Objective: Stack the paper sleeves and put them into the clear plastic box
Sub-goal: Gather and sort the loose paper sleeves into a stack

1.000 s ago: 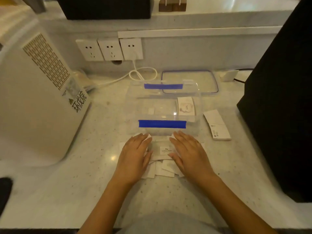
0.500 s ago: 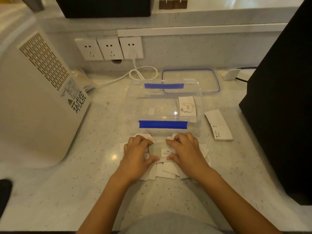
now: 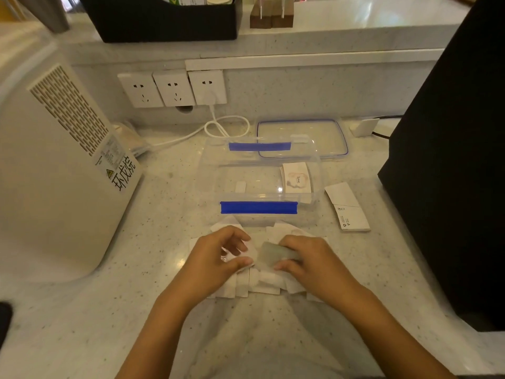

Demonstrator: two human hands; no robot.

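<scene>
Several white paper sleeves [image 3: 262,285] lie in a loose pile on the counter just in front of the clear plastic box [image 3: 210,184], which has blue clips on its near and far rims. My left hand [image 3: 216,261] grips one sleeve from the pile between thumb and fingers. My right hand [image 3: 308,258] pinches another sleeve, lifted and tilted, beside the left hand. One printed sleeve [image 3: 296,177] stands inside the box at its right end. A small stack of sleeves [image 3: 347,206] lies on the counter right of the box.
The box's clear lid [image 3: 328,135] lies behind it. A white appliance [image 3: 54,170] stands at the left, a large black object [image 3: 451,160] at the right. Wall sockets [image 3: 175,87] and a white cable [image 3: 226,127] sit at the back.
Both hands went from lying flat on the pile to curling and picking up sleeves; they have now drawn slightly apart, each holding a sleeve.
</scene>
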